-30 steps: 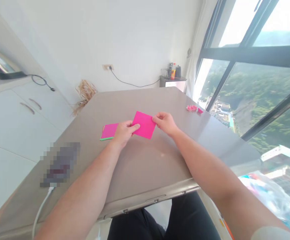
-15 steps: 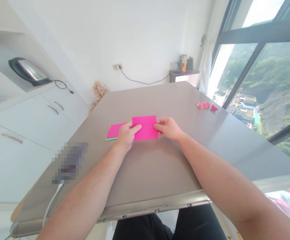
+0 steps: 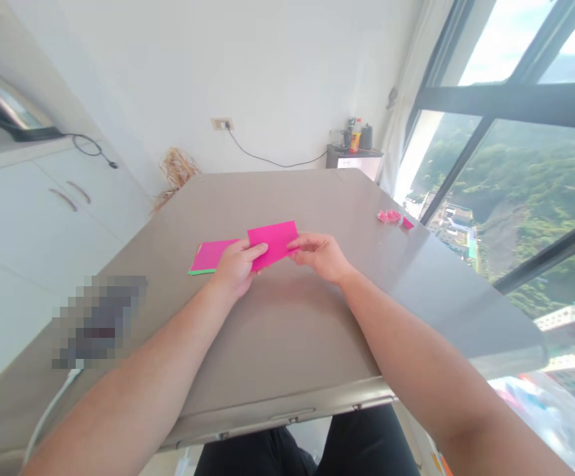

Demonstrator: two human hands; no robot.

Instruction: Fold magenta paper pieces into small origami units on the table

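A bright pink sheet of paper (image 3: 278, 242) is held up a little above the table, tilted with its right side higher. My left hand (image 3: 237, 266) pinches its left side, the thumb lying on top. At the lower right corner, the fingers of my right hand (image 3: 319, 254) are closed on the paper's edge, which seems to bend there. Left of my left hand, and partly hidden by it, lies a stack of coloured paper (image 3: 211, 256), pink on top with a green edge below.
Small folded pink paper pieces (image 3: 395, 217) lie on the table (image 3: 287, 344) at the right, near the window. A blurred-out dark object (image 3: 101, 324) with a white cable (image 3: 51, 403) lies at the left. Bottles (image 3: 355, 137) stand on a small cabinet behind.
The pink sheet has tilted, its right side rising. My right hand has shifted its hold to the lower right corner. The whole view has turned slightly to the right.
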